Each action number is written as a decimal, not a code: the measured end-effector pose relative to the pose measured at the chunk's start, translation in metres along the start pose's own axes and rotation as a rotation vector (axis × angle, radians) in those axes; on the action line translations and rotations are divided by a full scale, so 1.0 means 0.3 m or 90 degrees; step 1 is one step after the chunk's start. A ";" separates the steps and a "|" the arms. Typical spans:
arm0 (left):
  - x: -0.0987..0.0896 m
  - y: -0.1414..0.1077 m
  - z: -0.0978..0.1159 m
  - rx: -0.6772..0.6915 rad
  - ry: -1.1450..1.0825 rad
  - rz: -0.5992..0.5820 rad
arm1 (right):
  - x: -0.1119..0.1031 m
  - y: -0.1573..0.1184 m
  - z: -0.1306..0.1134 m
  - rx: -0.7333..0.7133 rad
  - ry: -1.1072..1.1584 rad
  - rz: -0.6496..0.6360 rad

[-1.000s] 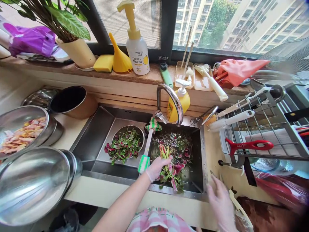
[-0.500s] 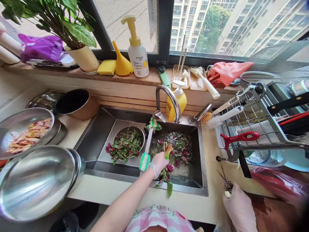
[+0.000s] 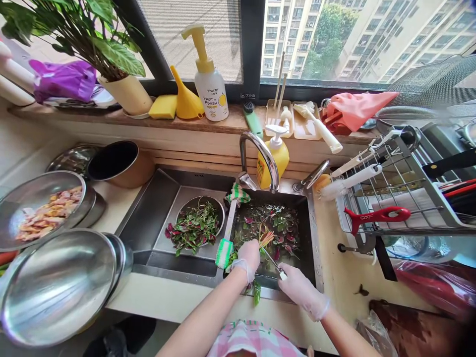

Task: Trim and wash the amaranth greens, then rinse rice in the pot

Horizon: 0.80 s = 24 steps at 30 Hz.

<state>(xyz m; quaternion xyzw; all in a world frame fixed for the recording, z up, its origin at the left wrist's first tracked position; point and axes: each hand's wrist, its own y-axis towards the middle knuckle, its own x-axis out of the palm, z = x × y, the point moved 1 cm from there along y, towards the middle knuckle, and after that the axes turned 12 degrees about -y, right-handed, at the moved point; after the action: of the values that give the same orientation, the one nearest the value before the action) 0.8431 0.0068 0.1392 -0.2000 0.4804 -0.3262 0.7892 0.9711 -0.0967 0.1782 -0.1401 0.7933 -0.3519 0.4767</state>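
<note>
My left hand (image 3: 250,257), in a clear glove, is closed around a bunch of leafy greens (image 3: 266,238) over the right sink basin. Their orange-pink stem ends point right, and leaves hang below my hand. My gloved right hand (image 3: 297,285) grips scissors (image 3: 274,262) with white handles. Their metal blades reach up to the stems beside my left hand; whether they touch is unclear. Loose red and green leaves (image 3: 286,223) float in the basin water. More greens (image 3: 197,225) fill a round bowl (image 3: 222,218) in the left basin.
A chrome faucet (image 3: 266,153) arches over the right basin, with a yellow soap bottle (image 3: 278,158) behind it. Metal bowls (image 3: 59,282) and a bowl of meat pieces (image 3: 52,210) stand left. A dish rack (image 3: 401,183) with a red-handled peeler (image 3: 379,216) stands right.
My right hand has come from the right counter to the basin, bringing the scissors to the stems. My left hand still holds the greens. A small dark scrap now shows on the right counter.
</note>
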 end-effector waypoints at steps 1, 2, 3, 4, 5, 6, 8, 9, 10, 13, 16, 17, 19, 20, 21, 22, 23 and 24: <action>0.001 0.003 -0.002 0.001 -0.001 0.002 | 0.001 0.004 0.008 0.002 -0.001 -0.001; 0.002 0.004 -0.002 0.002 -0.002 0.005 | 0.003 0.008 0.016 0.005 0.001 -0.002; 0.003 0.005 -0.002 0.001 -0.002 0.007 | 0.006 0.011 0.023 0.010 0.002 -0.005; 0.004 0.006 0.001 0.000 -0.001 0.008 | 0.010 0.014 0.029 0.015 0.003 -0.007; 0.005 0.005 0.004 -0.002 0.000 0.007 | 0.013 0.016 0.033 0.020 0.002 -0.009; 0.005 0.004 0.008 -0.004 0.002 0.006 | 0.017 0.019 0.036 0.023 -0.002 -0.009; 0.006 0.002 0.016 -0.009 0.007 0.006 | 0.021 0.021 0.038 0.024 -0.008 -0.005; 0.005 0.001 0.020 -0.010 0.011 0.006 | 0.021 0.020 0.037 0.022 -0.008 -0.002; 0.005 0.000 0.023 -0.012 0.015 0.007 | 0.021 0.018 0.036 0.022 -0.007 0.001; 0.005 -0.003 0.028 -0.013 0.025 0.007 | 0.015 0.009 0.029 0.029 -0.011 0.001; 0.011 -0.007 0.031 -0.012 0.027 0.004 | 0.012 0.008 0.018 0.044 -0.019 -0.005; 0.015 -0.009 0.032 -0.011 0.026 0.003 | 0.011 0.010 0.014 0.049 -0.021 -0.007; 0.023 -0.012 0.034 -0.009 0.023 0.001 | 0.013 0.016 0.006 0.061 -0.026 -0.006; 0.026 -0.013 0.034 -0.007 0.022 -0.001 | 0.013 0.020 0.002 0.067 -0.029 -0.005; 0.030 -0.013 0.034 -0.004 0.020 -0.003 | 0.014 0.024 -0.001 0.071 -0.032 -0.006; 0.032 -0.013 0.033 -0.002 0.018 -0.005 | 0.015 0.027 -0.004 0.075 -0.036 -0.008; 0.033 -0.012 0.031 0.000 0.016 -0.006 | 0.015 0.031 -0.006 0.078 -0.040 -0.011; 0.033 -0.010 0.028 0.001 0.013 -0.007 | 0.015 0.034 -0.009 0.080 -0.045 -0.015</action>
<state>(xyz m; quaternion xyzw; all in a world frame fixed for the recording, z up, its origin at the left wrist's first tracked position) 0.8528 -0.0023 0.1387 -0.1988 0.4872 -0.3332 0.7824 0.9677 -0.0909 0.1688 -0.1312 0.7508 -0.4013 0.5080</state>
